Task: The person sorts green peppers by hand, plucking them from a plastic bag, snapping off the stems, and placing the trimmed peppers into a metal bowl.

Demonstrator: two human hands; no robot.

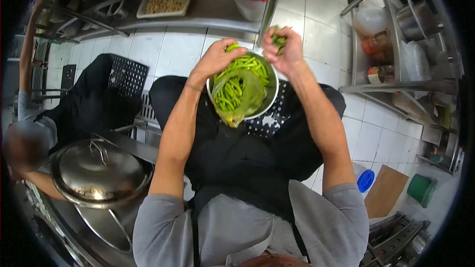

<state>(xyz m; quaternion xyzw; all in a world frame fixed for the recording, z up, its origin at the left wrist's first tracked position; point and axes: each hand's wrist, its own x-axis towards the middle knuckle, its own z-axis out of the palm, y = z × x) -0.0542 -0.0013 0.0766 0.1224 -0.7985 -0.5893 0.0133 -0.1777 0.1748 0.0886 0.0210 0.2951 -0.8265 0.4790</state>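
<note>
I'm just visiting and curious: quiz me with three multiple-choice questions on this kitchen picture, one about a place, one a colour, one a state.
1. Where is the steel bowl?
A on the person's lap
B on a shelf
C on the floor

2. What colour are the chillies in it?
A red
B green
C yellow

3. How is the right hand?
A flat and bare
B closed on chillies
C gripping the bowl

Answers:
1 A, it rests on the dark apron.
2 B, they are plainly green.
3 B, green ends poke from its fingers.

White tiled floor [316,34] (pale, glossy) bears a black crate [126,74].
</note>
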